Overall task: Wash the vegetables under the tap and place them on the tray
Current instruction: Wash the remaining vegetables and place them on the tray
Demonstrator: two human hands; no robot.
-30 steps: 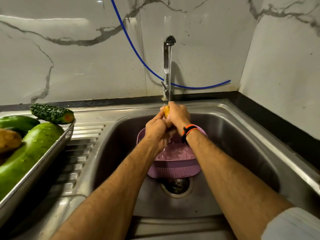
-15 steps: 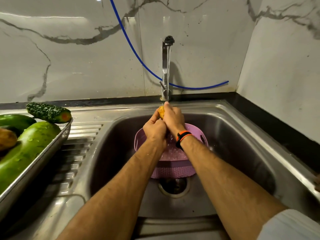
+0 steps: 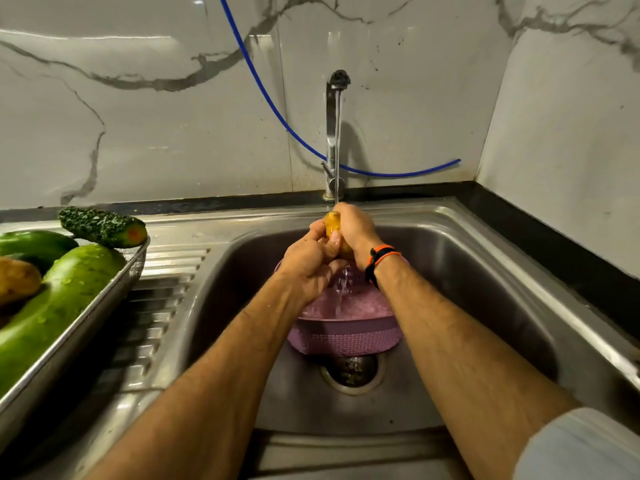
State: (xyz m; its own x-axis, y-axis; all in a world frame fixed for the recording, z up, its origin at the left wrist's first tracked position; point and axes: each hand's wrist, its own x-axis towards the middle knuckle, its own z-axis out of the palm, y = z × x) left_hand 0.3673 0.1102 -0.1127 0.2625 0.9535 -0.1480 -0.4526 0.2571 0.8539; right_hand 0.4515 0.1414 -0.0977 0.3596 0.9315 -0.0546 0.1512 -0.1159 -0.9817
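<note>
Here, the left hand (image 3: 308, 261) and the right hand (image 3: 353, 230) are clasped together around a small yellow vegetable (image 3: 333, 226), both sets of fingers curled about it, directly under the stream of water (image 3: 336, 143) running from the tap (image 3: 334, 133). Only the top of the vegetable shows between the hands; what kind it is cannot be told. A black and orange band (image 3: 381, 258) circles the right wrist, and a pale sleeve (image 3: 581, 445) shows at the lower right corner.

Water spills from the hands into a purple basket (image 3: 346, 334) that sits in the steel sink (image 3: 485, 271), its near edge just above the drain (image 3: 351, 374). The hands are held above the basket and apart from it.

To the left, a steel tray (image 3: 114, 292) rests tilted over the ribbed draining board (image 3: 166, 278). In it lie a long green gourd (image 3: 59, 303) beaded with drops, a dark green vegetable (image 3: 34, 245) behind it, and a brown potato (image 3: 17, 280) at the picture's edge. A bumpy bitter gourd (image 3: 100, 226), its cut end orange, lies across the tray's far corner, resting on the rim.

Behind the sink, a blue hose (image 3: 277, 112) hangs down across the white marble wall (image 3: 138, 116) and passes behind the tap, ending to its right.
</note>
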